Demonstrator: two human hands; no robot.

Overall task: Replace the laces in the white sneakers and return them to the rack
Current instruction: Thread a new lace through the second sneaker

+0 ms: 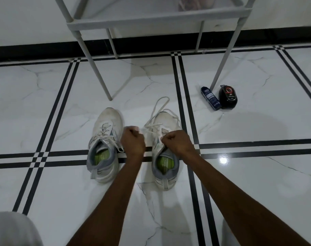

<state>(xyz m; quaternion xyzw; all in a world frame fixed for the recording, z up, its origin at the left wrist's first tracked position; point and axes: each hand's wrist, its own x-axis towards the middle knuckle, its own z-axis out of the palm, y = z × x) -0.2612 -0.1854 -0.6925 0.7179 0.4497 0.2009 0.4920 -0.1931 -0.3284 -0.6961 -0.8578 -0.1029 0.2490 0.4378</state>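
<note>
Two white sneakers with grey collars and green insoles stand side by side on the tiled floor, toes pointing away from me. The left sneaker (105, 139) is laced, its ends lying loose. The right sneaker (166, 157) has a white lace (160, 110) threaded through its eyelets, with long loops trailing over the toe onto the floor. My left hand (132, 139) is fisted between the shoes, closed on one strand of that lace. My right hand (176, 142) is fisted over the right sneaker's tongue, pinching the other strand.
A grey shoe rack (156, 20) stands just beyond the sneakers, its legs (98, 68) on the floor. A dark blue bottle (210, 98) lies next to a black shoe-polish sponge (228, 97) at the rack's right front leg. A light cloth-covered knee (11, 229) fills the bottom left corner.
</note>
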